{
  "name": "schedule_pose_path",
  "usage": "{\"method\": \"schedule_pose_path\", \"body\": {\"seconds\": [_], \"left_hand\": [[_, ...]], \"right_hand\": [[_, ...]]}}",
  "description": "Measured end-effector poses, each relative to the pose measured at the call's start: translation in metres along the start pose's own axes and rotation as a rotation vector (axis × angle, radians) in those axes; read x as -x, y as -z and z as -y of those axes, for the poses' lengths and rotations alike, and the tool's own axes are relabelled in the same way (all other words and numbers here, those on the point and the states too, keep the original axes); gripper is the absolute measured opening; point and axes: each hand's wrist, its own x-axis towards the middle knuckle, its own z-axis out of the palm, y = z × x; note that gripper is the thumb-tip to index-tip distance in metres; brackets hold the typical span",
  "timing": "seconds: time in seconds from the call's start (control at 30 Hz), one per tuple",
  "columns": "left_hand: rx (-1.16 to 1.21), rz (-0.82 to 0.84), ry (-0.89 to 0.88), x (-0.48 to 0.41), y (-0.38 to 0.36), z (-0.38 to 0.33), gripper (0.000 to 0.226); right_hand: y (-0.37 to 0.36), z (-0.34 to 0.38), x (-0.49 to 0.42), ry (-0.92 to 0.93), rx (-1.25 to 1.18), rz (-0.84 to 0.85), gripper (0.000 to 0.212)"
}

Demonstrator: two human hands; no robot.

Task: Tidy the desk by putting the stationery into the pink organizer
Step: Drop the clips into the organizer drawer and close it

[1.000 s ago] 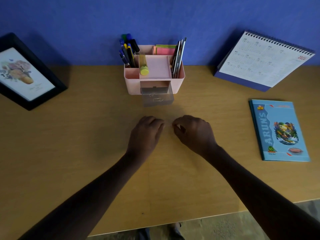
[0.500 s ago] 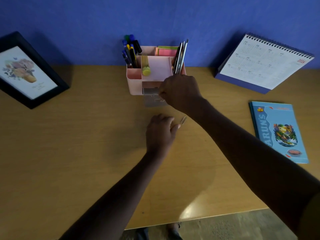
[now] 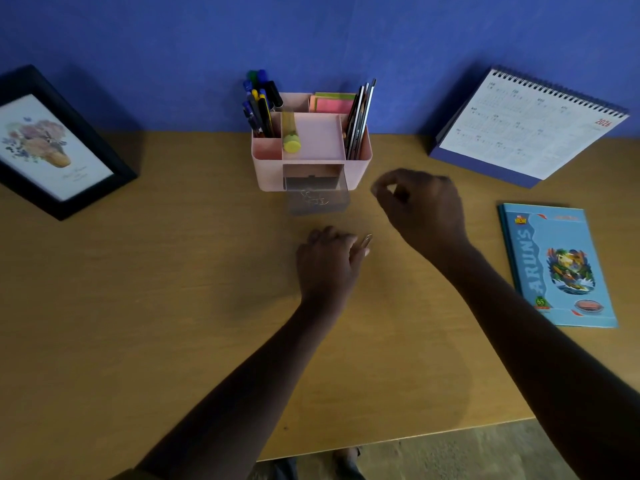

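the paper clip is looking like a thin loop of bent wire: very light, stiff enough to keep its shape, slick, and easy to flick away or drop. it is best taken across its flat sides with a fingertip pinch, not by the ends.

the left hand is doing just that. it is hovering low over the table, its fingers pinching the clip at the thumb side, with most of the wire sticking out toward the far right.

the pink organizer is standing at the far middle of the table. its clear drawer is pulled out toward the near side, and a few clips are lying inside. the held clip is near the drawer, just on its near right, not yet over it.

the right hand is hanging to the right of the drawer, apart from it. its fingers are curled, thumb and forefinger tips meeting, with no clip showing between them.
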Motion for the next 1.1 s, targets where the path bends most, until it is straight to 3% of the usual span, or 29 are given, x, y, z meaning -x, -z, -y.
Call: {"method": "schedule_pose_path", "body": {"seconds": [0.13,0.2,0.47,0.8,0.97,1.1], "left_hand": [[-0.028,0.005,-0.008,-0.004,-0.003,-0.008,0.024],[-0.017,0.006,-0.027,-0.006,-0.003,-0.008,0.022],[-0.148,-0.026,-0.241,-0.012,-0.004,0.001,0.015],[-0.324,-0.131,-0.548,-0.022,-0.016,0.015,0.011],[-0.287,-0.146,-0.517,-0.026,-0.022,0.019,0.006],[-0.188,-0.124,-0.392,-0.018,-0.024,0.017,0.007]], "right_hand": [[-0.022,-0.031,0.028,0.065,0.085,0.353,0.019],[-0.03,-0.036,0.032,0.153,0.093,0.424,0.022],[-0.048,-0.043,0.036,0.334,0.287,0.358,0.01],[-0.057,-0.053,0.048,0.475,0.363,0.293,0.013],[-0.053,-0.053,0.043,0.459,0.33,0.32,0.019],[-0.05,-0.048,0.043,0.354,0.245,0.31,0.028]]}}
